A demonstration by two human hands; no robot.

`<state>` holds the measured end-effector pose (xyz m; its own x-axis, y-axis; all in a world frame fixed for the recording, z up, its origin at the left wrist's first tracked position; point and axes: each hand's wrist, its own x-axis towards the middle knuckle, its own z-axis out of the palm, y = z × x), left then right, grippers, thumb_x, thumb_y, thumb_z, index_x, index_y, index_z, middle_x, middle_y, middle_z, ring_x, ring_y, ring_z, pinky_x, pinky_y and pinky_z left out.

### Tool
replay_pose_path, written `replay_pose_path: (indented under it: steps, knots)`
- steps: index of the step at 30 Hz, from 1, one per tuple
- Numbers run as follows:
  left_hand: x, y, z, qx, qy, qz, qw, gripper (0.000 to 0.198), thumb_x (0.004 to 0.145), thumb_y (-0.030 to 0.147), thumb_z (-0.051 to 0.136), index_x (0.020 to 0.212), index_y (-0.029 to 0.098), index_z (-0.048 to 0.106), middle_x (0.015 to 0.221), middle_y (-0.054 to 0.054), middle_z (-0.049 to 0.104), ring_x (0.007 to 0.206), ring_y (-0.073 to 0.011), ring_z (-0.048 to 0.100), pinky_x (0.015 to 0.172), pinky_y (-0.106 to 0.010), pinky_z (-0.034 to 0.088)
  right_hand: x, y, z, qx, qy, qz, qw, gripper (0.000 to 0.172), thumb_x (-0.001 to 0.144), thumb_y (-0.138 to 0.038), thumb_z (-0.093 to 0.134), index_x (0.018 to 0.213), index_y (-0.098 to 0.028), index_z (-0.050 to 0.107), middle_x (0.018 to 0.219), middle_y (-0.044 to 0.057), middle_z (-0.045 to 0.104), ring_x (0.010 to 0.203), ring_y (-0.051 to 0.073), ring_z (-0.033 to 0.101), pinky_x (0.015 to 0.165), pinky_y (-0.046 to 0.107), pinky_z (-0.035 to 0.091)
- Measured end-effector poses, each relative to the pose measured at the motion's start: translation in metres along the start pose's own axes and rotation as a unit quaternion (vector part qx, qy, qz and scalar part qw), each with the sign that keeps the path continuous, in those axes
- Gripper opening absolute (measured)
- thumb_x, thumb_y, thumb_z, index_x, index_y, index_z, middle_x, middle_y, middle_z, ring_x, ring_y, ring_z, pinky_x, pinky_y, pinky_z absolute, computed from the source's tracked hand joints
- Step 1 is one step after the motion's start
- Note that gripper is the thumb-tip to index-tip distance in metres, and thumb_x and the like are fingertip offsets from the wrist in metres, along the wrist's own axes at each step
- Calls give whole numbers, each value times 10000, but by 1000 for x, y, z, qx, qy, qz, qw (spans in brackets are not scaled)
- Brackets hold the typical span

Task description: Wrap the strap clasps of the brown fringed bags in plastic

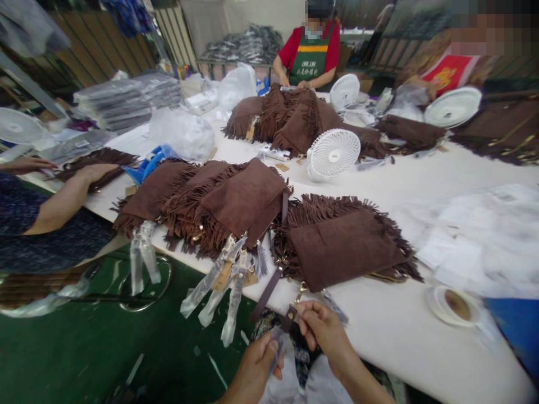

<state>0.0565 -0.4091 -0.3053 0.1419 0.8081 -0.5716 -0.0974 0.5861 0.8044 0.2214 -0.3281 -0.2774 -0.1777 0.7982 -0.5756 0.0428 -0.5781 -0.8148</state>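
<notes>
Directly before me a brown fringed suede bag lies on the table's near side. From its gold clasp a dark brown strap hangs over the edge. My right hand pinches that strap just below its metal clasp. Lower and to the left, my left hand is closed on a clear plastic sleeve around the strap's lower part. A second brown strap hangs loose just left of my hands. More fringed bags lie to the left, their straps wrapped in clear plastic and dangling over the edge.
A roll of tape and white plastic bags lie on the right. White fans stand mid-table, with a pile of brown bags behind. A co-worker's arm reaches in from the left; another person in a green apron works opposite.
</notes>
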Motion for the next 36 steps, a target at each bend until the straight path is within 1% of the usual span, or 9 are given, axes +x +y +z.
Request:
replay_pose_path:
  steps: [5, 9, 13, 17, 22, 25, 28, 33, 36]
  knots:
    - [8, 18, 8, 1, 4, 11, 1000, 517, 808, 658, 501, 833, 155, 620, 645, -26, 592, 523, -142, 522, 559, -279, 386, 3, 1, -3, -1, -11, 11, 1000, 339, 778, -513, 559, 774, -175, 538, 482, -54, 564, 295, 45, 358, 348, 191, 210]
    - [15, 23, 14, 2, 0, 23, 1000, 517, 843, 631, 462, 856, 142, 632, 658, -34, 613, 534, -145, 545, 566, -273, 403, 5, 4, -5, 8, -21, 20, 1000, 361, 774, -525, 567, 812, -167, 551, 470, -69, 544, 282, 42, 336, 337, 187, 197]
    - [22, 28, 21, 19, 20, 16, 999, 520, 834, 636, 466, 818, 145, 637, 642, -44, 632, 518, -156, 563, 532, -267, 393, 5, 3, -7, 6, -21, 20, 1000, 346, 769, -511, 558, 800, -166, 555, 458, -73, 534, 280, 43, 333, 331, 184, 198]
    - [24, 27, 23, 1, 23, -16, 1000, 543, 796, 673, 492, 785, 150, 637, 629, -57, 652, 492, -162, 582, 500, -262, 403, 3, 0, -8, -1, -21, 23, 1000, 333, 752, -501, 546, 784, -170, 556, 441, -75, 527, 270, 48, 324, 318, 188, 193]
    - [25, 20, 23, -45, 12, -25, 999, 567, 788, 682, 505, 853, 138, 648, 662, -71, 682, 500, -154, 606, 501, -248, 427, 0, -4, -10, 18, -44, 34, 998, 323, 744, -493, 562, 780, -172, 561, 420, -92, 482, 273, 38, 296, 324, 189, 172]
    - [27, 21, 25, -65, 6, -32, 997, 558, 783, 678, 525, 835, 135, 644, 651, -72, 689, 489, -143, 602, 503, -238, 429, -1, -7, -12, 39, -68, 22, 997, 325, 770, -486, 564, 794, -162, 564, 424, -96, 471, 284, 28, 287, 336, 182, 165]
    - [29, 25, 27, -77, 0, -44, 996, 558, 776, 676, 537, 824, 131, 648, 649, -82, 698, 471, -137, 595, 482, -231, 412, -2, -10, -14, 52, -74, 23, 996, 331, 784, -481, 572, 801, -151, 563, 426, -95, 467, 289, 22, 278, 335, 176, 159]
    - [29, 27, 27, -77, 0, -60, 995, 625, 741, 726, 528, 889, 133, 658, 712, -110, 719, 548, -200, 647, 555, -303, 494, -3, -13, -15, 64, -76, 28, 995, 330, 768, -480, 595, 773, -153, 550, 410, -94, 457, 294, 26, 281, 332, 177, 156]
    - [26, 32, 30, -38, 3, -39, 999, 605, 784, 703, 489, 912, 138, 663, 730, -107, 715, 600, -220, 656, 595, -324, 503, -4, -15, -15, 84, -82, 27, 993, 335, 749, -483, 610, 751, -155, 542, 398, -96, 448, 293, 23, 268, 334, 177, 145]
